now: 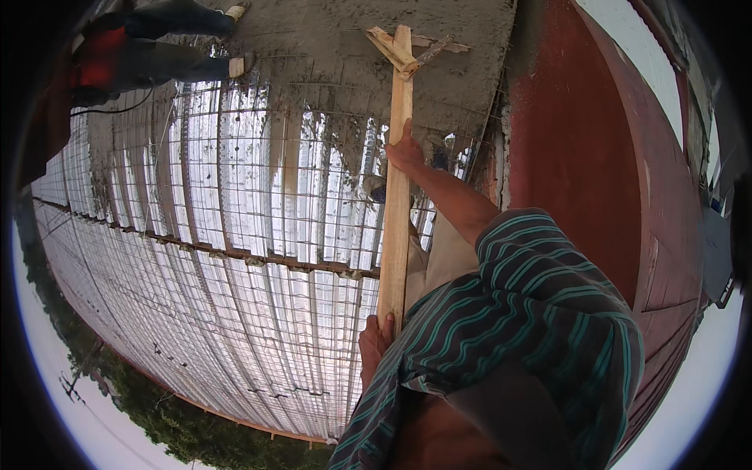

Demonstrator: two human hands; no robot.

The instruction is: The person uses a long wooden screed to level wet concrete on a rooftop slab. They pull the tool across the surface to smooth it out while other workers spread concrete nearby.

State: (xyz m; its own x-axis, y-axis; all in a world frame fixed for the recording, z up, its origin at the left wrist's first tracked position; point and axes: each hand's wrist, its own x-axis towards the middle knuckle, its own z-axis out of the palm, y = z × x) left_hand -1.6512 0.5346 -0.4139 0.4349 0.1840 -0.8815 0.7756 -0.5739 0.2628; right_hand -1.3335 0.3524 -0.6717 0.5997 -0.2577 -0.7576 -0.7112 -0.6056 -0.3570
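A long-handled wooden concrete spreader [398, 204] runs away from my body, its handle a pale flat board. Braces form a fork at its far end, where a mud-coated crosspiece lies on wet concrete [305, 31]. My right hand [406, 153] grips the handle partway along, thumb pointing up the board. Lower down, close to my body, my left hand [376, 341] is closed around the handle's near end, its fingers partly hidden. Under the handle, beyond the concrete's edge, lies wire mesh [227, 180] over shiny corrugated metal decking.
Another person's legs in dark trousers [180, 59] stand at the far left, by a dark cable [117, 110]. To the right rises a dark red wall [576, 157]. A beam line [211, 249] crosses the decking. Trees [188, 427] border the deck's outer edge.
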